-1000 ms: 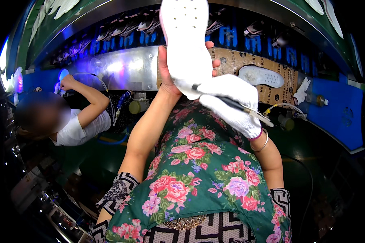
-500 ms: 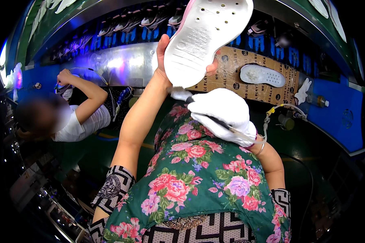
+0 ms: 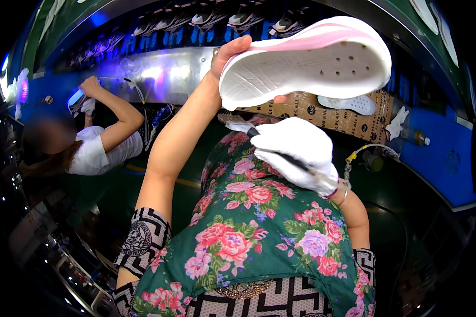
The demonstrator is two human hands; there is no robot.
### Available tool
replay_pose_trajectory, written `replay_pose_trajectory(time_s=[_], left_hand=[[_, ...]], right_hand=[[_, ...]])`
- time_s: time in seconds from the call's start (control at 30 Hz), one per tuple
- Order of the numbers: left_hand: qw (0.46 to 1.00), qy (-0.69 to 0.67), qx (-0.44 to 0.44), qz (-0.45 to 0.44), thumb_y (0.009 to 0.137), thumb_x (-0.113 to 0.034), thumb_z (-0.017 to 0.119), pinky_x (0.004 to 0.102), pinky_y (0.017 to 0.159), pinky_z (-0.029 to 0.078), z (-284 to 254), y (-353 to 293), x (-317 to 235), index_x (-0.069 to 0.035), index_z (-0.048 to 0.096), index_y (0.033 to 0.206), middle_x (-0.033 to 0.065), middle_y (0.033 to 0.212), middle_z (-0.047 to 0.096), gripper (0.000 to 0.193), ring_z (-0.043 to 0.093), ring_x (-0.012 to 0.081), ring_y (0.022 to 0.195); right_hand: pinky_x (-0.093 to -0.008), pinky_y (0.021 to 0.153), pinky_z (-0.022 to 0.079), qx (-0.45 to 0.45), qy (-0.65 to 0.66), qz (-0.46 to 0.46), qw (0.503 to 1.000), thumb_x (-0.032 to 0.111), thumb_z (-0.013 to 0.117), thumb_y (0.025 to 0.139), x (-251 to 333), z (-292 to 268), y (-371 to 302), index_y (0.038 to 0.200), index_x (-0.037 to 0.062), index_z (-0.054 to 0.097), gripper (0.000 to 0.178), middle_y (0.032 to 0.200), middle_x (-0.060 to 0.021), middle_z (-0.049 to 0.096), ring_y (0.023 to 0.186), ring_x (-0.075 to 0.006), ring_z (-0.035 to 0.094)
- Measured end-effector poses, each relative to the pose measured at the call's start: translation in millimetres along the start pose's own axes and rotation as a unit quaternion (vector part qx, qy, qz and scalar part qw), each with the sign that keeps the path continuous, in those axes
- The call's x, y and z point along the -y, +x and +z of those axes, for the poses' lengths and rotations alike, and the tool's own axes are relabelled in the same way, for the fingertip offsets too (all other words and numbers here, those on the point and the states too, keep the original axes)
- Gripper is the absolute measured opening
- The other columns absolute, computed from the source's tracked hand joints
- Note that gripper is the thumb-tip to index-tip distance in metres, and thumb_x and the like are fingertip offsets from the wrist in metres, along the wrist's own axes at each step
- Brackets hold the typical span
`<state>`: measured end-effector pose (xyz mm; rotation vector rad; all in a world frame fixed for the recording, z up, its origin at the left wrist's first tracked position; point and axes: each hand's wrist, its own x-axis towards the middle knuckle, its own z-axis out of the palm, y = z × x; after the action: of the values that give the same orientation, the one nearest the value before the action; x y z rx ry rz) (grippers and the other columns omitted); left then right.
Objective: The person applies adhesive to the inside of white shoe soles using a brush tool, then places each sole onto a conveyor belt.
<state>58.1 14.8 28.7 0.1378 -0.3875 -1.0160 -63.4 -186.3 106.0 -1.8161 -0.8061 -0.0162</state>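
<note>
My bare left hand (image 3: 228, 57) grips a white shoe sole (image 3: 296, 71) at its heel end, holding it up above the bench. The sole is tilted, its toe pointing right; a pink band runs along its far side wall, and small holes dot the front half of the hollow face. In a white glove, my right hand (image 3: 296, 150) is closed around a flat brush (image 3: 242, 126) with a dark handle. The brush's bristles sit just below the heel, seemingly apart from it. A second white insole-shaped piece (image 3: 354, 104) lies on printed cardboard, partly hidden behind the held sole.
Brown cardboard (image 3: 328, 117) covers part of the metal bench (image 3: 169, 74). Behind it, a rack carries several shoes (image 3: 209, 16). Right of the cardboard are a white glove (image 3: 396, 122), a bottle (image 3: 419, 136) and a hose (image 3: 373, 147). A co-worker (image 3: 98, 145) sits at left.
The sole has swung from upright to nearly sideways, toe to the right, exposing its pink side. The gloved hand with the brush has shifted slightly, and the bristles now show more clearly.
</note>
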Motion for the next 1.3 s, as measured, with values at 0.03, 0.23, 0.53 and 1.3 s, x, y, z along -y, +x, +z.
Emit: replay_pose_trajectory(time_s=[0.03,0.23,0.53,1.3], left_hand=[[0.997,0.041,-0.065,-0.027,0.082,-0.065,0.060,0.0532,0.090,0.051,1,-3,-3,-0.009,0.041,0.150,0.0223,0.138,0.051,0.090,0.057,0.0382,0.116],[0.982,0.105,-0.137,-0.076,0.077,-0.066,0.067,0.0507,0.099,0.048,4,-2,-11,-0.007,0.041,0.149,0.0225,0.139,0.050,0.096,0.053,0.0399,0.124],[0.976,0.154,-0.149,-0.032,0.077,-0.072,0.060,0.0370,0.071,0.045,15,4,-4,-0.009,0.043,0.148,0.0219,0.130,0.053,0.096,0.057,0.0314,0.090],[0.972,0.005,-0.198,0.127,0.099,-0.061,0.035,0.0539,0.096,0.052,3,-12,42,-0.004,0.039,0.149,0.0214,0.142,0.053,0.076,0.060,0.0395,0.119]], right_hand=[[-0.0351,0.076,0.056,-0.027,0.015,0.006,1.000,0.007,0.078,0.079,0,-1,2,0.104,0.0112,0.076,0.026,0.098,-0.0089,0.074,0.085,-0.0242,0.070],[-0.0349,0.077,0.054,-0.031,-0.154,-0.101,0.982,0.007,0.078,0.076,-16,8,-5,0.113,0.0129,0.074,0.038,0.100,-0.0076,0.074,0.089,-0.0241,0.071],[-0.0341,0.076,0.056,-0.095,-0.048,-0.003,0.994,0.010,0.079,0.080,-12,4,10,0.103,0.0075,0.075,0.023,0.100,-0.0096,0.074,0.086,-0.0256,0.071],[-0.0335,0.082,0.054,-0.233,-0.231,-0.013,0.945,0.001,0.078,0.078,-37,-22,36,0.101,0.0031,0.074,0.024,0.099,-0.0110,0.074,0.090,-0.0240,0.070]])
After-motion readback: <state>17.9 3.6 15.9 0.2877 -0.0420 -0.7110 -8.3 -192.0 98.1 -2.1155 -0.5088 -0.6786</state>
